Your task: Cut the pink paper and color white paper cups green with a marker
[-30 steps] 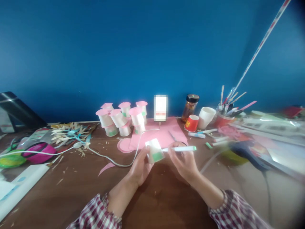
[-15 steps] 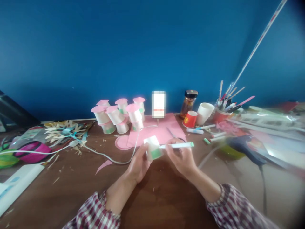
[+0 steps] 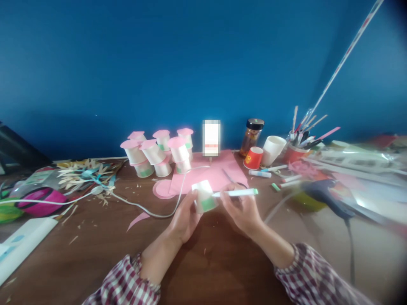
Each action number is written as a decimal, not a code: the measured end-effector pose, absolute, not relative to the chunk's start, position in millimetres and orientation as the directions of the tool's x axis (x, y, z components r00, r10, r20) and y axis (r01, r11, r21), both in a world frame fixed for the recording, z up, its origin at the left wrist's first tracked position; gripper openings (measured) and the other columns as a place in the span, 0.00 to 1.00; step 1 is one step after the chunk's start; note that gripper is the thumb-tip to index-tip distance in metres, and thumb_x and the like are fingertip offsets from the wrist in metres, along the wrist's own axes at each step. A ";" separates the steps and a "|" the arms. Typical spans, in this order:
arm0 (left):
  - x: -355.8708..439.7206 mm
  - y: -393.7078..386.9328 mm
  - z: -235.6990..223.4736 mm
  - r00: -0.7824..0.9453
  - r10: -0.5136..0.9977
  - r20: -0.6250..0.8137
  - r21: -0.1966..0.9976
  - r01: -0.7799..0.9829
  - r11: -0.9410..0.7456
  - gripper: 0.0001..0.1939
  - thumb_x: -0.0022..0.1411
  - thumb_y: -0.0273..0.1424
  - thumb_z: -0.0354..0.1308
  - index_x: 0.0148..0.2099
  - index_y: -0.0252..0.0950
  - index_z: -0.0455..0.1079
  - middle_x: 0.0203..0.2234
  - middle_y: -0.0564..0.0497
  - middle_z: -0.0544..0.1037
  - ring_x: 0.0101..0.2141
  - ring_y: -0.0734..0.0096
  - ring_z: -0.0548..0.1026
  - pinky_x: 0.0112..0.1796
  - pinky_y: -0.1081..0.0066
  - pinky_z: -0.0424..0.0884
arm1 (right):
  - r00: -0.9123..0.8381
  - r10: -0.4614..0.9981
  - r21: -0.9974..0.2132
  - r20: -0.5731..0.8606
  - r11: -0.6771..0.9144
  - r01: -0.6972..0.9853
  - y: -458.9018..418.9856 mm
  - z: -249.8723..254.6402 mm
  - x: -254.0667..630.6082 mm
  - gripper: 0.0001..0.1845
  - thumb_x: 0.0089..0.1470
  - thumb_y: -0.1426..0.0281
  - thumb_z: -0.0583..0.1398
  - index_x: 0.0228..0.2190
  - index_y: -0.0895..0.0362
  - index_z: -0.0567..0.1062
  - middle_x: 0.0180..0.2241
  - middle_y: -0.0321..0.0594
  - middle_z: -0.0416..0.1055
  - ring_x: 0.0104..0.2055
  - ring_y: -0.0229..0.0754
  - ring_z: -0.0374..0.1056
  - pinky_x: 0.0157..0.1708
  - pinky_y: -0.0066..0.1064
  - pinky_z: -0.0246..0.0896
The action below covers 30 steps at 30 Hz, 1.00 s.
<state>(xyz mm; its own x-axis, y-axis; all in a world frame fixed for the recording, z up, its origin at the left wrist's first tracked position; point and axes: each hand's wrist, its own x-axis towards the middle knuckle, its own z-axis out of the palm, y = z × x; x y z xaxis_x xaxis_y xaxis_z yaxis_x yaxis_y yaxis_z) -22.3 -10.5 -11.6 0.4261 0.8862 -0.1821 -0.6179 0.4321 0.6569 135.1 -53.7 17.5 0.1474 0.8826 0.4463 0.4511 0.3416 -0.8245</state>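
A white paper cup (image 3: 202,190) with a green patch low on its side is gripped by my left hand (image 3: 186,215), tilted above the brown table. My right hand (image 3: 242,209) is closed around a green marker (image 3: 240,193) with a white barrel. The marker's tip is at the cup's side, beside the green patch; whether it touches is too blurred to tell. Just behind the hands lies pink paper (image 3: 203,180), with scissors (image 3: 227,176) on it, their handles partly behind my right hand. Cut pink paper circles (image 3: 163,189) lie left of the cup.
Stacked white cups with pink tops (image 3: 155,152) stand at the back left. A white cord (image 3: 140,210) crosses the table. Toward the right are a red cup (image 3: 253,158), a white cup (image 3: 274,149), a lidded jar (image 3: 252,137), loose markers (image 3: 260,173) and a glue gun (image 3: 330,199).
Both hands keep their hold on the cup and the marker. The marker's rear end has shifted very slightly left; the whole view has moved by only a few pixels.
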 end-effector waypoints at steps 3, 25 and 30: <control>-22.0 -10.5 -10.9 0.436 0.881 -0.182 0.652 -0.618 0.440 0.13 0.60 0.35 0.56 0.42 0.32 0.73 0.39 0.46 0.79 0.46 0.61 0.73 0.51 0.63 0.65 | 0.142 0.881 -0.814 0.452 0.342 0.468 -53.5 16.2 135.7 0.07 0.55 0.69 0.57 0.27 0.57 0.71 0.25 0.37 0.70 0.27 0.37 0.66 0.24 0.24 0.61; -21.6 -11.5 -9.6 0.456 0.872 -0.181 0.646 -0.614 0.455 0.15 0.61 0.36 0.56 0.44 0.31 0.73 0.39 0.46 0.79 0.45 0.61 0.74 0.50 0.64 0.67 | 0.124 0.872 -0.785 0.474 0.355 0.508 -52.3 14.7 135.9 0.04 0.52 0.72 0.57 0.27 0.58 0.71 0.24 0.37 0.71 0.26 0.37 0.66 0.24 0.24 0.62; -21.7 -11.7 -8.5 0.469 0.863 -0.187 0.635 -0.613 0.471 0.15 0.61 0.37 0.56 0.45 0.31 0.73 0.38 0.46 0.79 0.44 0.61 0.74 0.49 0.63 0.66 | 0.125 0.878 -0.807 0.461 0.357 0.470 -51.4 15.5 136.1 0.04 0.52 0.73 0.57 0.26 0.57 0.71 0.24 0.36 0.70 0.26 0.37 0.66 0.24 0.24 0.61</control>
<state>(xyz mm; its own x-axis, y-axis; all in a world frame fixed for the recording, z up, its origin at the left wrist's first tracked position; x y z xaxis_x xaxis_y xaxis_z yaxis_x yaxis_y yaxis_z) -21.7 -11.7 -8.5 0.4689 0.8632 -0.1872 -0.6130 0.4706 0.6347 136.1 -51.4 15.5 0.1247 0.8784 0.4615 0.4700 0.3573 -0.8071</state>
